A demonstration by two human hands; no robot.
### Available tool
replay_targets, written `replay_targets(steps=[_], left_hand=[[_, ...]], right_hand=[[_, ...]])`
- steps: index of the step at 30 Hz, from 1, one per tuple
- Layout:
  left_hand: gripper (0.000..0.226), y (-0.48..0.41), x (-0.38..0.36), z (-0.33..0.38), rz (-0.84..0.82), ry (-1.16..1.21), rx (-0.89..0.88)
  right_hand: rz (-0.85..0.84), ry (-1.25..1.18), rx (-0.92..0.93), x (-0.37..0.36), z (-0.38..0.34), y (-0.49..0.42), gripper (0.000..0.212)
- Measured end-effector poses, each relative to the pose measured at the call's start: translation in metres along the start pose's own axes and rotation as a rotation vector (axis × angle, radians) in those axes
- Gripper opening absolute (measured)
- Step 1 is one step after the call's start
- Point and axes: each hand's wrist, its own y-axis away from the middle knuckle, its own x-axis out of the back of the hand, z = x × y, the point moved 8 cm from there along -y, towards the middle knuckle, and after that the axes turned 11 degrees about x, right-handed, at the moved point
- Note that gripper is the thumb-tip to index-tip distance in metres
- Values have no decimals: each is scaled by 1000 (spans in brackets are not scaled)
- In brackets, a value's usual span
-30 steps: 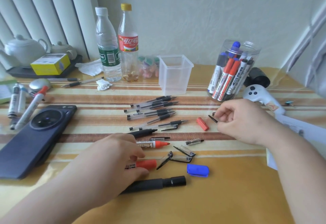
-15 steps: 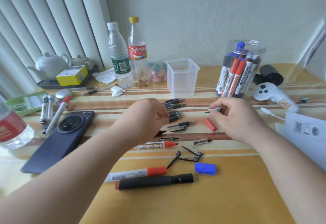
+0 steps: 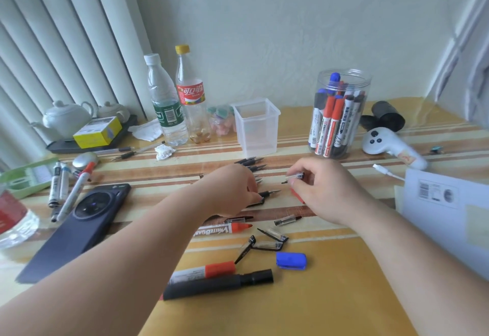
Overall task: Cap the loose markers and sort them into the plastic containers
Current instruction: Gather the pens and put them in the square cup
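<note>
The left hand (image 3: 232,190) has come down from the air onto the pens (image 3: 251,162). Its fingers bend over one, but I cannot tell if it grips. The right hand (image 3: 328,190) pinches a clear pen cap (image 3: 295,176). The loose markers (image 3: 225,228) lie at 6 o'clock, so pens come first. The marker jar (image 3: 341,113) waits at 1 o'clock.

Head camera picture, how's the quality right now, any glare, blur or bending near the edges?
Head view: soft daylight, only faint shadows under the left hand and right hand; head view: pale glare on the glossy table at its far right; head view: wide-angle bending bows the blinds; head view: the clear cap pinched by the right hand looks slightly smeared.
</note>
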Motion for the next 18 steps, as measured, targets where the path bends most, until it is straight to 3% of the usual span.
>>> replay_targets(steps=[6, 13, 18], left_hand=[[19, 5, -3, -6, 76, 142, 26], [12, 53, 28, -27, 291, 561, -52], [14, 94, 28, -40, 405, 700, -129]], right_hand=[[13, -177, -24, -11, 5, -3, 7], [116, -923, -153, -20, 0, 0, 17], [-50, -1159, -121, -38, -29, 6, 14]])
